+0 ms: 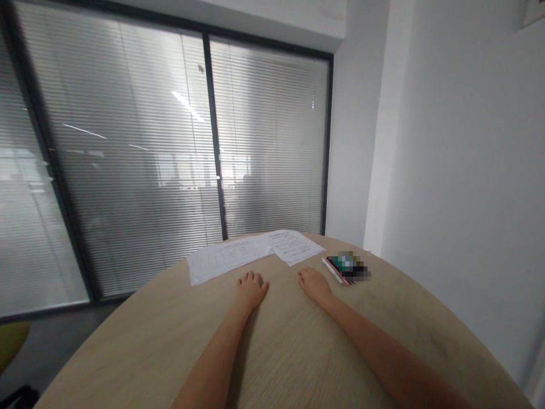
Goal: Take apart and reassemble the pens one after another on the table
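My left hand [252, 288] rests palm down on the wooden table [272, 352], its fingers a little apart and the thumb out to the right. It holds nothing and lies just short of the printed paper sheets. My right hand [314, 283] also lies palm down, fingers loosely bent and apart, with nothing visible in it. Close to its right is a white pen-like stick [334, 271], alongside a flat dark item [349, 266] with a pixelated, colourful top whose kind I cannot make out. Beyond the hands lie a wide paper sheet [230, 257] and a printed sheet [294, 246], touching or overlapping.
The table's curved edge runs round both sides. Behind it stand glass panels with blinds [140, 170] in dark frames, and a white wall [460, 159] rises on the right. Part of a yellow-green seat [12, 343] shows at lower left.
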Motion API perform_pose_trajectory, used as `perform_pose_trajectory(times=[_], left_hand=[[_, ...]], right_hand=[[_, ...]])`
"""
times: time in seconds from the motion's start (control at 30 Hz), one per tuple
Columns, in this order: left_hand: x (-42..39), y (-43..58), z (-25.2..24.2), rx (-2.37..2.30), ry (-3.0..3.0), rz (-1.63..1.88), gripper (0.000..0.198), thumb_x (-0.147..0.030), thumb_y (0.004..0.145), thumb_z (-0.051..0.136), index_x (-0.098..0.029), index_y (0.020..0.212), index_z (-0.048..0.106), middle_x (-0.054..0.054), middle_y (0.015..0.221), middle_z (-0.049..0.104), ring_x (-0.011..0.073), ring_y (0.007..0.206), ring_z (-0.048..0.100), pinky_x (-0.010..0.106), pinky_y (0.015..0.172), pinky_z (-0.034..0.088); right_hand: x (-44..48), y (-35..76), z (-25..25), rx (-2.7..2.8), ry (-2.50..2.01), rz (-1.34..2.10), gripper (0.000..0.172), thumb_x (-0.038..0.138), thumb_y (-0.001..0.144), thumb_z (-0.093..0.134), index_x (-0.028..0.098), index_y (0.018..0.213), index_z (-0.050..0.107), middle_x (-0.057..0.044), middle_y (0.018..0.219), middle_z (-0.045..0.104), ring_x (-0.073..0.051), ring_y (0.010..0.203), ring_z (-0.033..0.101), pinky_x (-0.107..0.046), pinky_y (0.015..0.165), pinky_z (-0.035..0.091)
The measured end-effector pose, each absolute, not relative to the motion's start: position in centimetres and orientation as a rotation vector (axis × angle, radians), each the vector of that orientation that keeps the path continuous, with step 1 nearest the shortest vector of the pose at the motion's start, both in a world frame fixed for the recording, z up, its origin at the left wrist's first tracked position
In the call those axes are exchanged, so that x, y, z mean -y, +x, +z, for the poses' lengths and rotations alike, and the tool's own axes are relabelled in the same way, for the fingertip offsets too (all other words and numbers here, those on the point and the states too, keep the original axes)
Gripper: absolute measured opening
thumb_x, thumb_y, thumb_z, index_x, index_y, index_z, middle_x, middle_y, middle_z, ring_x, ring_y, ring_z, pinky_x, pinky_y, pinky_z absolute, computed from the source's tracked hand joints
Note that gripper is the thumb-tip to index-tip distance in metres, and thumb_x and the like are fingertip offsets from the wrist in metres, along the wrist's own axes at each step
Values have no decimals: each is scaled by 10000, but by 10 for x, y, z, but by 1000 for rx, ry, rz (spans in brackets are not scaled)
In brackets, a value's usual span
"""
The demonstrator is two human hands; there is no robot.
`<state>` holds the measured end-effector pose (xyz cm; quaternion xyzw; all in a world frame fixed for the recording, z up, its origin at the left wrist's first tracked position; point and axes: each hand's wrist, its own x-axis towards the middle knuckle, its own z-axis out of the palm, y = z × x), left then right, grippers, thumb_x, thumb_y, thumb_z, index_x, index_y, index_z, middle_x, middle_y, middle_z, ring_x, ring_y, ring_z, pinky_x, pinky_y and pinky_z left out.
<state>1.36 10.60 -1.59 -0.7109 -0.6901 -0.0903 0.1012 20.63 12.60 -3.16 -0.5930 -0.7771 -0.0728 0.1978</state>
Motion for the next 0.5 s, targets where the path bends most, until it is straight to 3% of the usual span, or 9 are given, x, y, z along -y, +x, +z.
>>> perform_pose_trajectory(times=[0.33, 0.43, 0.5], left_hand=[[-106, 15, -15, 2044, -2105, -257, 408, -422, 800, 286, -172, 1018, 524, 119, 1174, 462, 247, 1107, 374, 396, 878, 277], [-105, 15, -15, 2034, -2100, -260, 411, -418, 796, 289, -167, 1015, 530, 125, 1155, 477, 246, 1080, 398, 387, 861, 292], [-104, 15, -15, 2028, -2098, -265, 416, -417, 794, 287, -162, 1010, 535, 131, 1135, 490, 249, 1057, 418, 383, 845, 304]], right_hand=[[-127, 205, -32, 2148, -1692, -177, 255, 218, 795, 364, 153, 934, 567, -97, 960, 586, -183, 926, 494, -275, 791, 332], [-132, 215, -29, 2075, -1726, -184, 289, 232, 774, 392, 160, 1019, 526, -102, 1093, 520, -203, 1067, 395, -310, 880, 263], [-139, 230, -26, 2027, -1766, -176, 401, 273, 722, 468, 171, 1109, 468, -105, 1218, 419, -238, 1165, 273, -355, 936, 185]])
